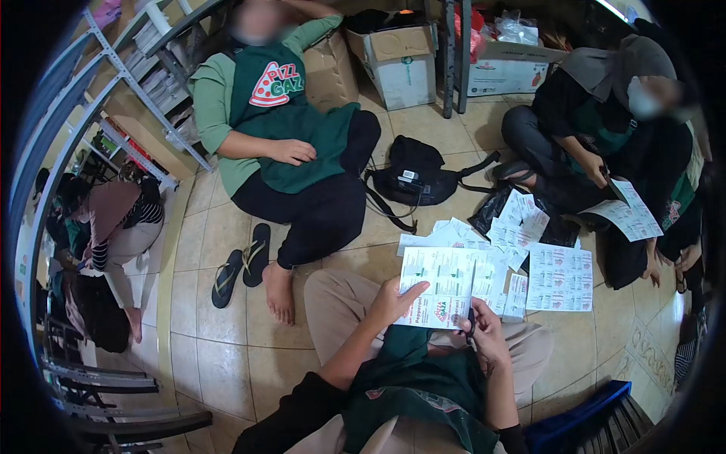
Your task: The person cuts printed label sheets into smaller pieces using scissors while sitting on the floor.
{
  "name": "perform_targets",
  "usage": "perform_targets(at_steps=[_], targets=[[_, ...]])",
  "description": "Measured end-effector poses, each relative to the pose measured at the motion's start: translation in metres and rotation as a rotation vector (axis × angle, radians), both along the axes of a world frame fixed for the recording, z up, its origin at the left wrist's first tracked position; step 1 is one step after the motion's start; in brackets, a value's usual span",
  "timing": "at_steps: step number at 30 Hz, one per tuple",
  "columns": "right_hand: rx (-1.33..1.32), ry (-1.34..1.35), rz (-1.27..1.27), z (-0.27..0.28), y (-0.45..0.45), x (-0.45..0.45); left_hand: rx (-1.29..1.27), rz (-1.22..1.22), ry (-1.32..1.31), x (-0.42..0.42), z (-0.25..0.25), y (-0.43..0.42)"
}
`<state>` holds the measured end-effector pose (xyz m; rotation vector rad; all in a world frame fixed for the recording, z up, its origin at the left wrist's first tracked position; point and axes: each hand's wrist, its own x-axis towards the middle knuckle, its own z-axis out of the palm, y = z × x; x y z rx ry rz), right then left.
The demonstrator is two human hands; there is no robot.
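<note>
My left hand [392, 304] grips the left edge of a printed label sheet [434, 276], with the thumb on top. The sheet carries rows of printed labels, with "Pepperoni" readable near its lower edge. In my right hand [491, 337] is a pair of scissors [470, 330] with dark handles, at the lower right of the sheet. Their blades are mostly hidden, so I cannot tell how far they have cut. Just beyond the held sheet, more label sheets [560, 277] and cut pieces [519, 219] lie on the tiled floor.
A black bag [414, 171] and a pair of sandals [243, 266] lie on the floor ahead. One person in a green apron [283, 83] sits opposite; another at right holds scissors and a sheet [625, 212]. Cardboard boxes [397, 72] stand behind; a blue rack [582, 420] is beside me.
</note>
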<state>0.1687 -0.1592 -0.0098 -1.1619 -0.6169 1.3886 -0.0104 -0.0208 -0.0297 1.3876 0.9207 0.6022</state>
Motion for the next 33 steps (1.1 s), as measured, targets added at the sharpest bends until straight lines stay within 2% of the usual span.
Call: perform_targets(at_steps=[3,7,9,21,27,33], targets=[[0.033,0.036,0.034,-0.002,-0.002,0.003,-0.005,0.0,-0.043,-0.002,0.0,0.0],[0.035,0.083,0.044,-0.005,-0.003,0.005,-0.11,0.004,0.101,0.001,0.016,-0.003],[0.038,0.08,0.045,-0.005,-0.004,0.007,-0.036,0.016,-0.034,0.003,0.013,-0.003],[0.066,0.045,-0.011,-0.01,-0.005,0.005,-0.034,-0.014,0.003,0.003,0.01,-0.004],[0.083,-0.039,0.025,-0.018,-0.006,0.008,-0.05,-0.014,0.006,0.003,0.014,-0.004],[0.086,-0.009,0.036,-0.018,-0.007,0.009,-0.032,-0.036,-0.014,0.001,0.012,-0.002]])
